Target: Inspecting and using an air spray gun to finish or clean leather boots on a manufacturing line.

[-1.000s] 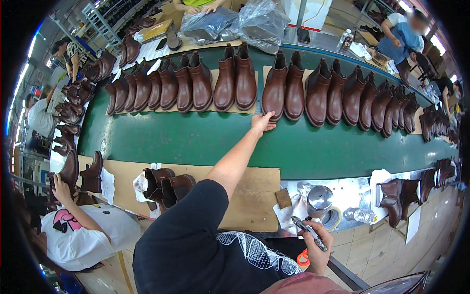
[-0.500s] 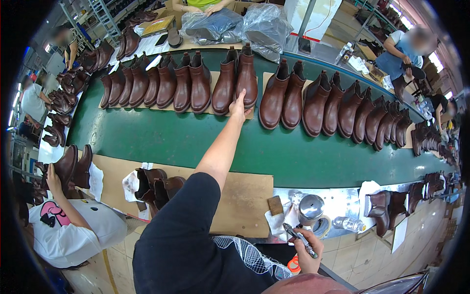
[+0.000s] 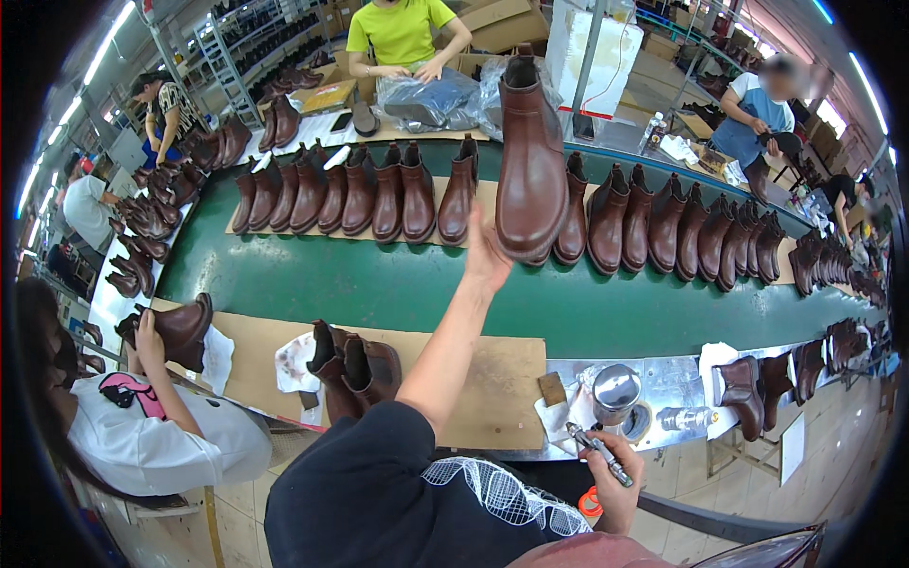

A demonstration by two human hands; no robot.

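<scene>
No readable text, labels, brands, numbers or signs. Silver pen-like tool [image 3: 603,453]: any print too small to read. Clear bottle [image 3: 684,419], lying down: same, can't make out.

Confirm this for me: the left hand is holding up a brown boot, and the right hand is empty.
Not quite: the right hand is not empty. The head view shows it holding a slim, pen-like tool. The left hand is holding up a brown boot, as you say.
</scene>
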